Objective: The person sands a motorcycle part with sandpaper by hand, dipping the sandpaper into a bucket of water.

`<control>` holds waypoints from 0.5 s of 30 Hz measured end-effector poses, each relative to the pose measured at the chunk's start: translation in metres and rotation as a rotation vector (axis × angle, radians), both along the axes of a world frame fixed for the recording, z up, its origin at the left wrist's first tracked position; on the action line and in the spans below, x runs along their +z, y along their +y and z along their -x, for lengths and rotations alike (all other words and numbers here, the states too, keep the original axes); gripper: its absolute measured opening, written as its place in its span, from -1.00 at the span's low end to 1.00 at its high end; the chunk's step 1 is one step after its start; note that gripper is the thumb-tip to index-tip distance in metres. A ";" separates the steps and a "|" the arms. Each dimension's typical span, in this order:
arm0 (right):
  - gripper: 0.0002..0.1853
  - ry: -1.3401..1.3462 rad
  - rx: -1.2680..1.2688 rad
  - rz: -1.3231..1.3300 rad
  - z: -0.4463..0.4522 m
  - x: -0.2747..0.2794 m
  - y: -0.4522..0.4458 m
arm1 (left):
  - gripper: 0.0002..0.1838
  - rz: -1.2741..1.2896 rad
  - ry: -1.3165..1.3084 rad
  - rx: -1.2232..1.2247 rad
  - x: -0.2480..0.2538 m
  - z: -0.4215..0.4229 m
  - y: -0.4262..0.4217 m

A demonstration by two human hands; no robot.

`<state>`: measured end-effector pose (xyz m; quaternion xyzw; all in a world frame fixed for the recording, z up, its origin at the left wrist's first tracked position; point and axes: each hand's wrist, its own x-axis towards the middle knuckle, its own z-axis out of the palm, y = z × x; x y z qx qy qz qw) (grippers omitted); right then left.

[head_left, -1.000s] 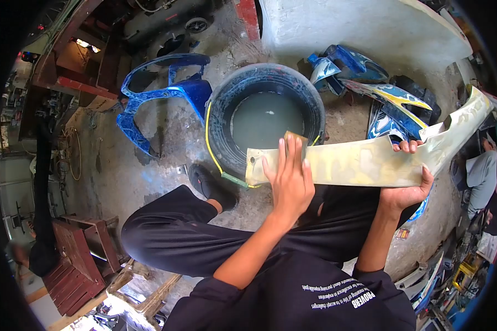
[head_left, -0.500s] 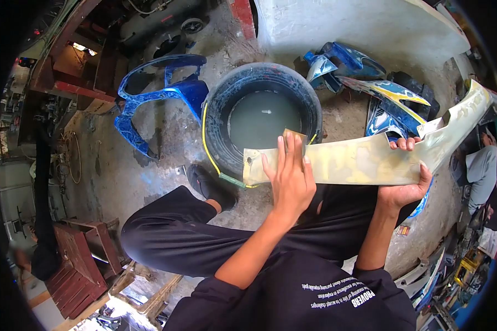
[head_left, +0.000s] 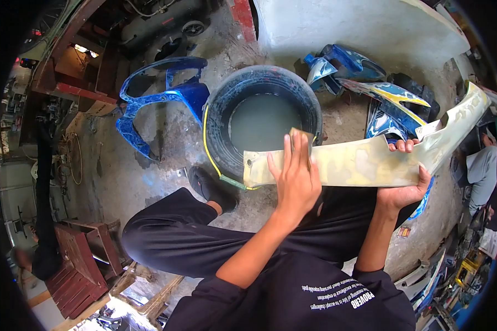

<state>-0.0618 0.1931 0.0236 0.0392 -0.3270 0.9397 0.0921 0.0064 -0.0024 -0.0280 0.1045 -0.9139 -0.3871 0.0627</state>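
A long pale, yellow-patched motorcycle body panel (head_left: 353,163) lies across my lap, its left end over the bucket's near rim. My right hand (head_left: 400,193) grips it from below, palm up, thumb at the near edge and fingertips curled over the far edge. My left hand (head_left: 299,185) lies palm down on the panel's left part. Under its fingers is a tan piece of sandpaper (head_left: 301,134), pressed to the panel and jutting past the far edge. The black bucket (head_left: 215,91) of cloudy water stands just beyond, with a yellow handle and green grip.
On the concrete floor, a blue fairing frame (head_left: 190,96) lies left of the bucket. Several blue, white and yellow panels (head_left: 389,91) lie at the right. A reddish wooden stool (head_left: 77,270) is at lower left. Another person's leg (head_left: 483,171) shows at the right edge.
My left hand has shifted slightly right and toward me along the panel, carrying the sandpaper. The sandpaper looks more tilted. My right hand keeps its grip.
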 end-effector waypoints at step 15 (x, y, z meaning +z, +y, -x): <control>-0.43 0.013 0.009 0.023 0.002 -0.002 0.001 | -0.34 0.008 -0.019 -0.021 -0.009 -0.025 -0.022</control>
